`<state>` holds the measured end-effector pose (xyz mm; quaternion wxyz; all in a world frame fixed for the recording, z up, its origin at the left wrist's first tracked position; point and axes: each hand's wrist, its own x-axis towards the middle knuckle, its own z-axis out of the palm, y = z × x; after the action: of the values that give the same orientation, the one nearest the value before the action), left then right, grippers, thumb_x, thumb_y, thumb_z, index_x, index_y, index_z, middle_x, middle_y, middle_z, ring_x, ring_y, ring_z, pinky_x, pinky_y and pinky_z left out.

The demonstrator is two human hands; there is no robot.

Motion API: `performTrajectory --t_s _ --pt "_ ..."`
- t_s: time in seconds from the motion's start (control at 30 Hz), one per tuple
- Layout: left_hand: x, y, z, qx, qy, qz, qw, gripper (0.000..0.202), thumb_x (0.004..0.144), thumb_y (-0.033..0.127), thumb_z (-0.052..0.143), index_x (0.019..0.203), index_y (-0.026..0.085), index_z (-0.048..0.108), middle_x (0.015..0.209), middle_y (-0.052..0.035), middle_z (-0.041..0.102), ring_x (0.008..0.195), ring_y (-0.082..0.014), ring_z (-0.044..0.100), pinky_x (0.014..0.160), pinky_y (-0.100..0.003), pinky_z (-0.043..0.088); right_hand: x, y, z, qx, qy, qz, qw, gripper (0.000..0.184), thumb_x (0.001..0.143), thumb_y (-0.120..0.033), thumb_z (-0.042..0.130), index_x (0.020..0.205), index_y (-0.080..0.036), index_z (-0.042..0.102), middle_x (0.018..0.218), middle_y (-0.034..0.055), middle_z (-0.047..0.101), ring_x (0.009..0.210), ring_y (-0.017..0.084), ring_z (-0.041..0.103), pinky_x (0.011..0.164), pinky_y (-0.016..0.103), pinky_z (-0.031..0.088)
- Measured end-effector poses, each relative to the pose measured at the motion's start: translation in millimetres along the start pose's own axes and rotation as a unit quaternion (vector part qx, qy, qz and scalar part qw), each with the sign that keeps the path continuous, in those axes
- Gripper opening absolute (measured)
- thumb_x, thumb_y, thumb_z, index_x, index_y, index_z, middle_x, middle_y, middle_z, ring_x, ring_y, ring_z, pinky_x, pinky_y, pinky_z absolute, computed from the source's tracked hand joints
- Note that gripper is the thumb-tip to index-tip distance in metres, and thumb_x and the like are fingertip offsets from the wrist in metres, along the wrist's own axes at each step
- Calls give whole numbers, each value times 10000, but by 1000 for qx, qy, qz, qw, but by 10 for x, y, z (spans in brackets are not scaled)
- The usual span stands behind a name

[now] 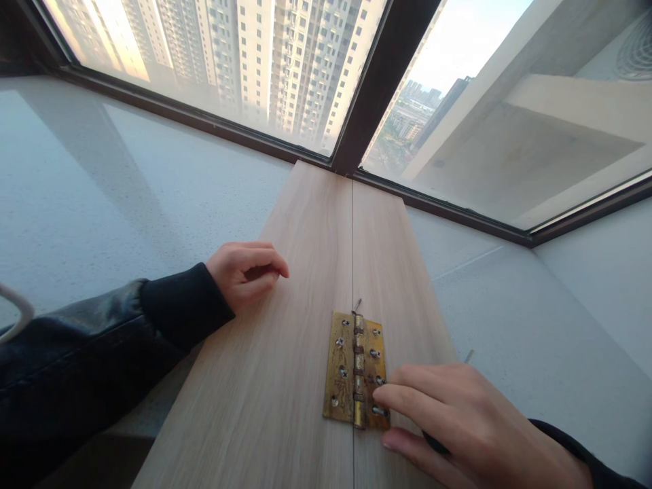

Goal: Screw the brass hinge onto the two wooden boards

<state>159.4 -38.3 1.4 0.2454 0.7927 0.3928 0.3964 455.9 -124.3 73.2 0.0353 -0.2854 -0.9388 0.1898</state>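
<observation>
Two light wooden boards (pixel 285 380) lie side by side on a grey sill, joined by a worn brass hinge (pixel 355 370) with several screws. My right hand (pixel 473 428) rests on the right board, its fingertips touching the hinge's lower right screws; a dark object shows under the palm, too hidden to tell what it is. My left hand (pixel 245 270) lies loosely curled on the left board's edge and holds nothing. A loose screw (pixel 357 305) lies at the top of the hinge pin.
The grey speckled sill (pixel 102 197) runs under a dark-framed corner window (pixel 356 136) with tower blocks outside. A thin metal piece (pixel 468 356) lies on the sill right of the boards. A white curved object (pixel 15 309) shows at the left edge.
</observation>
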Motion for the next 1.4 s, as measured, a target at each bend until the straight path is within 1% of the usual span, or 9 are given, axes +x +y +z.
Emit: performTrajectory --t_s 0.1,0.3,0.47,0.53,0.7,0.77,0.9,1.03,1.4 --pt "2 3 -2 3 -6 -4 1000 199 736 85 460 746 124 655 653 1 551 493 -53 413 494 -196 330 -17 0 -19 10 -3 -8 1000 302 1050 -183 250 1046 -138 549 816 29 490 674 157 452 543 299 255" --pt "2 1 -5 5 -7 -5 1000 197 733 89 463 750 123 656 656 -3 554 497 -56 417 497 -198 334 44 2 -28 -7 -23 -19 1000 367 1044 -172 231 848 -128 538 730 18 436 591 159 351 509 304 178" --pt "1 -6 6 -3 3 0 1000 193 738 100 462 742 132 652 658 0 558 492 -52 413 495 -196 329 46 15 -4 -21 -18 -18 999 385 1054 -197 232 787 -135 503 724 14 430 585 159 338 511 308 163" --pt "2 -2 5 0 4 -1 1000 196 740 99 460 741 130 653 656 0 556 491 -51 410 494 -194 329 34 13 -5 -19 -14 -15 1000 380 1055 -207 233 810 -138 515 724 11 430 585 160 345 509 306 172" --pt "7 14 -14 7 -9 -2 1000 196 741 93 462 752 120 655 657 -3 553 492 -53 413 490 -193 334 15 -13 -32 0 -17 0 1000 292 1050 -211 251 1030 -149 536 795 16 467 640 162 414 529 299 230" --pt "7 17 -19 8 -11 -3 1000 195 741 91 463 753 120 656 660 -3 555 493 -53 416 492 -194 338 21 -16 -32 8 -25 -6 1000 300 1042 -180 238 1038 -153 537 800 19 472 643 163 418 527 299 229" --pt "5 16 -16 11 -11 -3 1000 194 738 84 465 748 121 656 658 -1 555 491 -51 412 489 -192 335 34 8 -12 7 -33 -16 999 346 1037 -158 210 956 -138 546 754 22 455 604 166 380 508 303 195" --pt "2 12 -7 9 -2 -1 1000 196 734 81 465 747 124 656 655 1 554 487 -48 407 485 -191 328 38 32 -2 -9 -37 -22 999 405 1057 -207 187 870 -137 538 731 16 445 586 162 348 508 306 178" --pt "5 15 -11 9 -5 1 1000 197 730 86 463 748 121 655 658 -3 558 491 -51 414 489 -195 336 76 1 -4 -64 -29 -29 997 460 1070 -245 179 703 -147 437 683 16 435 551 142 348 503 304 160"
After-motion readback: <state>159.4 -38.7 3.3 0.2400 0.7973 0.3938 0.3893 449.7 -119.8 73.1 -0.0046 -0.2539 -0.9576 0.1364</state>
